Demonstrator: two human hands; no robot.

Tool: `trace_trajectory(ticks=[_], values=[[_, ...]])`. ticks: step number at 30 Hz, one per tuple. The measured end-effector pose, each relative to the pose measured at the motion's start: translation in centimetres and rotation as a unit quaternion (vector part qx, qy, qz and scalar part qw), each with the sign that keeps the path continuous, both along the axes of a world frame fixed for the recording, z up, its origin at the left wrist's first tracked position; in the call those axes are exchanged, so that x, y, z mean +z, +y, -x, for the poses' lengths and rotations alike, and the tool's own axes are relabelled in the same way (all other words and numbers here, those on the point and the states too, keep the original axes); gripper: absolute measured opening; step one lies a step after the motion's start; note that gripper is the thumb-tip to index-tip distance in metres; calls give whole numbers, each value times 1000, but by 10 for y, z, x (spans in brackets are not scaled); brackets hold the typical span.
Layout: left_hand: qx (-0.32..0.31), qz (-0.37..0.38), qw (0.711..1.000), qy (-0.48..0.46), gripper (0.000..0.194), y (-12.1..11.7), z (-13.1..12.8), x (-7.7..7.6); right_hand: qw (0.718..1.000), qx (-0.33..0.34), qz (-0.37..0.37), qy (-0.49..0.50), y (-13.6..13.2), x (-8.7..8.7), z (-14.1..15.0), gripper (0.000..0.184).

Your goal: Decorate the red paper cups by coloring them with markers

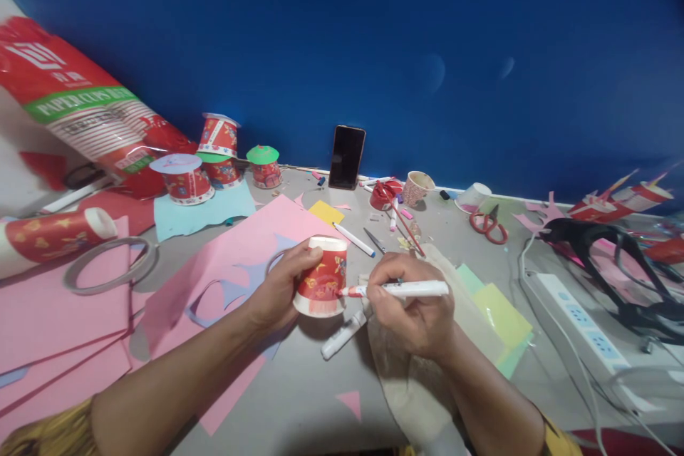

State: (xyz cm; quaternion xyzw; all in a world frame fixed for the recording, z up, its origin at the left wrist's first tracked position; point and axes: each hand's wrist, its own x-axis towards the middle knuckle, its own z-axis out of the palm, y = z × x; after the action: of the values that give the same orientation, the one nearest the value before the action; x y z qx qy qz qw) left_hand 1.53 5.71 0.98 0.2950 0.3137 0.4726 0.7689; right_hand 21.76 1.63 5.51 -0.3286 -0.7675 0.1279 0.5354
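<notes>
Fingers of the right hand pinch a marker, red tip at the cup gripped just beside them by the left hand, its lower band seemingly part reddened with white left, and a green-topped cup well beyond.

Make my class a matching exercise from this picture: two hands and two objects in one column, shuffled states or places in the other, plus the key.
1. Left hand
2. Right hand
3. Phone
4. Scissors

A. has red handles
B. grips a white marker
C. holds a red patterned cup
D. stands upright before the blue wall

Pairs: 1-C, 2-B, 3-D, 4-A
</notes>
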Motion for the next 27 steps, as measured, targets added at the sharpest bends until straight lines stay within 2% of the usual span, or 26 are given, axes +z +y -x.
trace_trajectory(ticks=[12,17,20,27], values=[[6,9,1000,1,44,0,0,1,1000,-10,-5,13,0,-1,2,14],[-7,0,1000,5,45,1,-1,2,1000,3,9,8,0,-1,2,15],[-12,-8,1000,6,45,1,0,1,1000,-11,-8,13,0,-2,2,13],[-12,-23,1000,18,46,0,0,1,1000,4,-15,6,0,-2,3,13]])
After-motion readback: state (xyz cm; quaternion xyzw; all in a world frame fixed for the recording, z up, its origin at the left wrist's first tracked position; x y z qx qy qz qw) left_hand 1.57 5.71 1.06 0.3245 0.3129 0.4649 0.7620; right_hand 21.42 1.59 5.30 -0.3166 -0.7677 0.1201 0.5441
